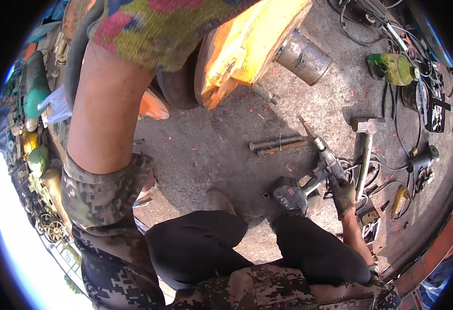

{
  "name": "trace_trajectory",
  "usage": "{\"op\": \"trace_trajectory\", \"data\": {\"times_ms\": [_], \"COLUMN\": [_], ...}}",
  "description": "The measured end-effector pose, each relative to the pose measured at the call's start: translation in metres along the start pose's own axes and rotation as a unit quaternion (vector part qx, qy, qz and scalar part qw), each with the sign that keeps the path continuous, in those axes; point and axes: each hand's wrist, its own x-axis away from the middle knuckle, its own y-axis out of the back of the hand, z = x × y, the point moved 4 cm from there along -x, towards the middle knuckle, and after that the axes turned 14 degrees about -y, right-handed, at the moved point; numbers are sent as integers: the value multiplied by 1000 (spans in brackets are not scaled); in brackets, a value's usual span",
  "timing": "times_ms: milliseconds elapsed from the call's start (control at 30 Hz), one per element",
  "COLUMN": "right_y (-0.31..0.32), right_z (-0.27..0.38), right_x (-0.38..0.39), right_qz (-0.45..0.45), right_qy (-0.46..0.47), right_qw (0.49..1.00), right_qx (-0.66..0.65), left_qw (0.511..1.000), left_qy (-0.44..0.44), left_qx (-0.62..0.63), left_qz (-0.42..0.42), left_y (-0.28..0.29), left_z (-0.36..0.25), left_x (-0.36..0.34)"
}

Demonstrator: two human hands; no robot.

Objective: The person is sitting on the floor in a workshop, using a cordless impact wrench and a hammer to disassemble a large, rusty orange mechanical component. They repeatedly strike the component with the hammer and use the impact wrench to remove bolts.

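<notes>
My left hand (156, 33), in a multicoloured knit glove, reaches up against a large orange metal part (237, 57) at the top. Its fingers run out of the picture or are hidden. On the right, my gloved right hand (344, 197) is closed round the rear of a cordless power tool (331, 163). The tool has a long, thin nose pointing away from me and a dark battery (290, 195) at its left end. Two long rusty bolts (278, 144) lie on the ground left of its nose. A sledgehammer (365, 155) stands close to its right side.
A metal cylinder (305, 58) sits beside the orange part. Cables, a green cut-open container (392, 69) and a yellow tool (401, 201) lie at the right. Near my right forearm is a small box (370, 222). A green gas cylinder (35, 85) and machine parts line the left.
</notes>
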Motion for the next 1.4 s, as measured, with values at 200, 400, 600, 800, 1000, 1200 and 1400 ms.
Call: {"op": "trace_trajectory", "data": {"times_ms": [200,400,600,800,1000,1200,1400], "right_y": [-51,-95,-95,-96,-102,-91,-95], "right_z": [-29,-39,6,70,96,94,88], "right_x": [-15,-30,25,62,50,40,34], "right_qz": [218,369,371,440,436,428,451], "right_qy": [6,-95,112,133,130,130,111], "right_qw": [912,772,826,790,793,782,782], "right_qx": [-348,-509,-409,-407,-405,-434,-415], "left_qw": [975,819,789,692,404,379,373], "left_qy": [101,252,387,559,629,610,613], "left_qx": [74,245,306,456,631,637,630], "left_qz": [182,455,365,-2,-208,-282,-298], "left_y": [-112,-241,-244,-285,-323,-311,-329], "left_z": [-126,-149,-118,-71,-77,-82,-80], "left_x": [140,262,266,248,239,216,213]}}
